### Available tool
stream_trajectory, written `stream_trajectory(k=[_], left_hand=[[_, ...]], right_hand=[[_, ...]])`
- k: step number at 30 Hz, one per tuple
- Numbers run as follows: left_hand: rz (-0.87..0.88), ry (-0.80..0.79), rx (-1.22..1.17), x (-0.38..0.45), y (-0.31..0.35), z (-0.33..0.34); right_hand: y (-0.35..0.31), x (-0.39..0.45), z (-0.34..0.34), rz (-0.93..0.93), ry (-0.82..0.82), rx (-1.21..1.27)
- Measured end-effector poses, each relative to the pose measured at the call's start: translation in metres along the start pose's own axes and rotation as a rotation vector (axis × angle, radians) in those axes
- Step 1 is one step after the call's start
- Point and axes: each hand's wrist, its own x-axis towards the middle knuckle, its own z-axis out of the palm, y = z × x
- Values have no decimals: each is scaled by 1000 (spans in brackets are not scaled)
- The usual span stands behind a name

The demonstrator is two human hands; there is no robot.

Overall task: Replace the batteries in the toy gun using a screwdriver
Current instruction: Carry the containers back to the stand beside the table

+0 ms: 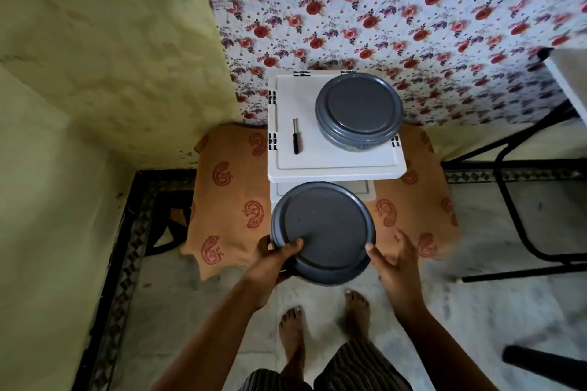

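Note:
A small black-handled screwdriver [296,136] lies on the white plastic stool [336,165], left of a round grey lidded container [359,111]. A second grey round lidded container [324,232] is held in the air in front of the stool. My left hand [274,259] grips its left rim, thumb on the lid. My right hand [394,259] is beside its right rim with fingers spread, and contact is unclear. No toy gun or batteries are in view.
The stool stands on an orange paisley cloth [232,200] against a floral-covered wall [413,41]. A black metal frame [514,200] with a white top stands at the right. A green wall is at the left. My bare feet [320,324] are on the tiled floor.

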Motion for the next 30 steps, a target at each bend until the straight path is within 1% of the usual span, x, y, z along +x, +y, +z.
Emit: stream_trajectory(k=[1, 2, 3, 5, 8, 11, 15, 19, 24, 26, 30], left_hand=[[7, -2, -7, 6, -1, 3], [17, -8, -11, 11, -1, 6], [21, -14, 0, 17, -2, 11], [36, -37, 60, 27, 2, 19], [37, -44, 149, 49, 8, 34], [19, -8, 189, 66, 21, 48], [19, 78, 199, 87, 34, 59], [12, 72, 377, 103, 39, 61], [-9, 39, 327, 118, 51, 63], [-5, 54, 297, 124, 50, 63], [39, 116, 162, 132, 51, 65]], right_hand=[[7, 0, 0, 173, -66, 136], [7, 0, 1, 304, -136, 288], [6, 3, 2, 367, -178, 412], [0, 16, 8, 329, -156, 472], [-4, 45, 18, 268, -102, 472], [-8, 74, 20, 273, -108, 490], [-17, 101, 25, 240, -126, 463], [-23, 124, 30, 245, -101, 452], [-29, 147, 39, 235, -92, 446], [-29, 154, 41, 202, -74, 435], [-29, 170, 45, 181, -81, 436]])
